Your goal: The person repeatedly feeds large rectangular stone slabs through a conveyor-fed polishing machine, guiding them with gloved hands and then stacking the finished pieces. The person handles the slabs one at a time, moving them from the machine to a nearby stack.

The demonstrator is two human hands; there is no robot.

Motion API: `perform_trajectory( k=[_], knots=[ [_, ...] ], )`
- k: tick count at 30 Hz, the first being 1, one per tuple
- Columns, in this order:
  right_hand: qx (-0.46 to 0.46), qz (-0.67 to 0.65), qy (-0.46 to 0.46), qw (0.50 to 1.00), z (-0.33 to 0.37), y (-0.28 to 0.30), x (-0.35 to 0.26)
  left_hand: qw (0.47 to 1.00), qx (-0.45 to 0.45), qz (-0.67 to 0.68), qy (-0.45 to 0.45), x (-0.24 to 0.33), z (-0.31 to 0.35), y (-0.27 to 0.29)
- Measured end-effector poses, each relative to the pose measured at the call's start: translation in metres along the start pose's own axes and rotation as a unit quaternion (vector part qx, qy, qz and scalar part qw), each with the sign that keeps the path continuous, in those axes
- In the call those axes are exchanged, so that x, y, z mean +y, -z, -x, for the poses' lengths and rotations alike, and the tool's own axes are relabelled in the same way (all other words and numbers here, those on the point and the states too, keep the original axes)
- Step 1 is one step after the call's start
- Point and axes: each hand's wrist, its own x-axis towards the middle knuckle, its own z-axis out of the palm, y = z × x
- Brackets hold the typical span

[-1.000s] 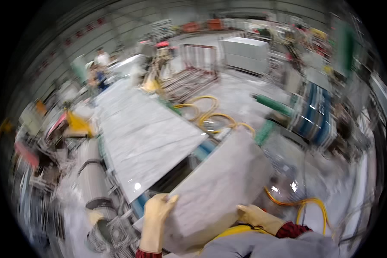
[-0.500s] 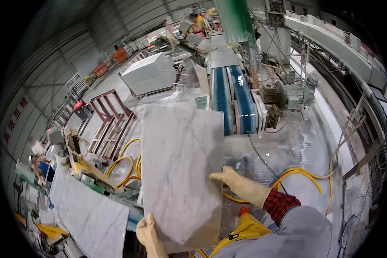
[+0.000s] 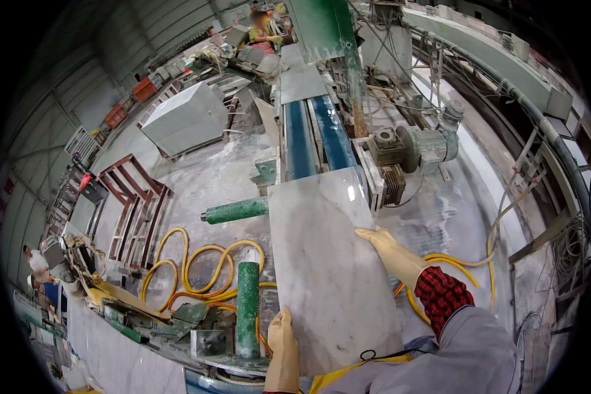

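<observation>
Between my two gloved hands is a long white marble slab (image 3: 328,262) with grey veins. My left hand (image 3: 282,348), in a cream rubber glove, has its fingers curled round the slab's left edge near the close end. On the right edge, farther up, my right hand (image 3: 386,253) grips with the thumb side on top; its other fingers are hidden beneath. The slab's far end overlaps the near end of a conveyor with blue belts (image 3: 300,144). From this view I cannot tell whether it rests on the belts.
Left of the slab are a green roller (image 3: 236,210), an upright green cylinder (image 3: 248,308) and coiled yellow hoses (image 3: 207,269). A motor (image 3: 430,144) stands right of the conveyor. Another marble slab (image 3: 121,351) lies lower left. A person (image 3: 262,29) is at the far end.
The slab has moved forward to the conveyor's near end, with both hands still gripping it. My view has turned, so the green roller and upright cylinder now show on the left.
</observation>
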Motion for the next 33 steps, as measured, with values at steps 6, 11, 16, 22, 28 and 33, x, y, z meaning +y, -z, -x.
perform_trajectory(
  k=[6,11,16,22,28,33],
  knots=[
    [0.056,-0.184,-0.351,0.916,-0.049,-0.005,-0.019,0.973,-0.009,-0.226,-0.039,0.007,-0.06,-0.012],
    [0.091,-0.161,-0.411,0.893,-0.071,-0.005,0.037,0.954,-0.045,-0.267,-0.126,-0.012,-0.12,-0.017],
    [0.139,-0.194,-0.534,0.811,-0.099,-0.002,0.059,0.959,-0.088,-0.268,0.006,0.074,-0.12,-0.033],
    [0.034,-0.295,-0.358,0.885,-0.033,0.008,-0.069,0.907,-0.204,-0.323,-0.177,0.046,-0.191,-0.023],
    [-0.11,-0.224,-0.487,0.837,0.039,0.017,-0.09,0.945,-0.208,-0.243,-0.068,0.062,-0.229,-0.042],
    [-0.056,-0.22,-0.546,0.806,0.056,-0.001,-0.062,0.954,-0.246,-0.16,-0.066,0.07,-0.263,-0.056]
  ],
)
